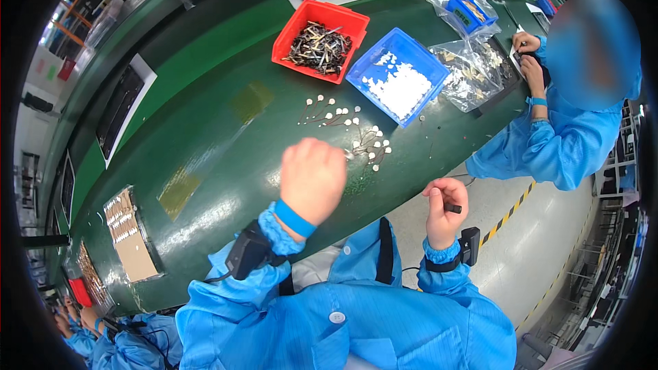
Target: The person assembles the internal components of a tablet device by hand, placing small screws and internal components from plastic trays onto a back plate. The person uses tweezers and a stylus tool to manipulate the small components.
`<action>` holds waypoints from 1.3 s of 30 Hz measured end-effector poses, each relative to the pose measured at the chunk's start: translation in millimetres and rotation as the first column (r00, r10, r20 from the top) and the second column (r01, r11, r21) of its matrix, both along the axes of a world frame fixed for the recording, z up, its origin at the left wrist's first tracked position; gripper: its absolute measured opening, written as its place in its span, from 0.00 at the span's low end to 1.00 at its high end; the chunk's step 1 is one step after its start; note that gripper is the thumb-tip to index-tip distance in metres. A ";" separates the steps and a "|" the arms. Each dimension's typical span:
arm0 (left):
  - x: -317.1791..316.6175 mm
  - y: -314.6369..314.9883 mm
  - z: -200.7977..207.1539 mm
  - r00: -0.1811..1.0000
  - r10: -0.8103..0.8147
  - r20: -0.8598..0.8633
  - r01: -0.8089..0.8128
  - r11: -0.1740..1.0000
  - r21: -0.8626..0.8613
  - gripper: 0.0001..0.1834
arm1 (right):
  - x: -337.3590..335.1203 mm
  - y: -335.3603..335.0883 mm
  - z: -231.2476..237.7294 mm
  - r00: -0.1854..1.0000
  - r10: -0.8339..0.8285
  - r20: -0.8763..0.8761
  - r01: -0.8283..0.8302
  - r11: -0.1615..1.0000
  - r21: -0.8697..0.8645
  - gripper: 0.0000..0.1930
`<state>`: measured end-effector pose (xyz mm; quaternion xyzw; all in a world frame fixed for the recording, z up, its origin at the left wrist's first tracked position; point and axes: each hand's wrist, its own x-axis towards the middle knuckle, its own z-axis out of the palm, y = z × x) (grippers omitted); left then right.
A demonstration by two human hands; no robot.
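My left hand point(312, 181) is above the green table, its back toward me and its fingers curled down out of sight. Whatever it may grip is hidden. Just beyond it and to its right lie several small white round parts with thin dark wires point(373, 142), loosely spread out. My right hand point(445, 209) is past the table's near edge, fingers closed around a dark stick-like tool point(452, 208), whose blunt black end sticks out; its kind cannot be made out. Straps with black boxes sit on both forearms.
A red bin point(279, 49) of dark and metallic pieces stands beside a blue bin point(362, 60) of white pieces. Clear bags point(473, 89) lie at the right, near a co-worker point(569, 109). A cardboard sheet point(139, 260) with rows of white parts lies at the left.
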<state>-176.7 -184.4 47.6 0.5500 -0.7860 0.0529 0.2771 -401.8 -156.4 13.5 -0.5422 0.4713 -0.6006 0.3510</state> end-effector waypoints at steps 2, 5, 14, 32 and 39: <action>11.5 -12.3 -5.6 0.996 0.087 -0.018 -0.088 0.994 -0.058 0.05 | -0.9 -2.5 -1.6 0.999 0.034 -0.029 -0.034 0.999 0.010 0.06; 18.0 -22.6 -17.9 0.991 0.130 -0.019 -0.131 0.991 -0.033 0.06 | 6.1 -13.2 -0.5 0.994 0.077 -0.076 -0.075 0.997 0.019 0.06; 33.4 -14.6 -9.5 0.988 -0.012 -0.155 0.021 0.998 0.058 0.15 | 49.8 -62.7 46.2 0.834 0.232 -0.501 -0.299 0.952 -0.057 0.08; 43.5 -8.8 -22.3 0.979 -0.105 -0.176 0.119 0.990 0.069 0.16 | 103.1 -98.3 33.4 0.419 0.262 -0.869 -0.368 0.924 0.102 0.08; 44.7 -9.4 -23.6 0.977 -0.108 -0.185 0.123 0.990 0.072 0.11 | 114.4 -103.3 30.4 0.498 0.246 -0.831 -0.407 0.913 0.027 0.07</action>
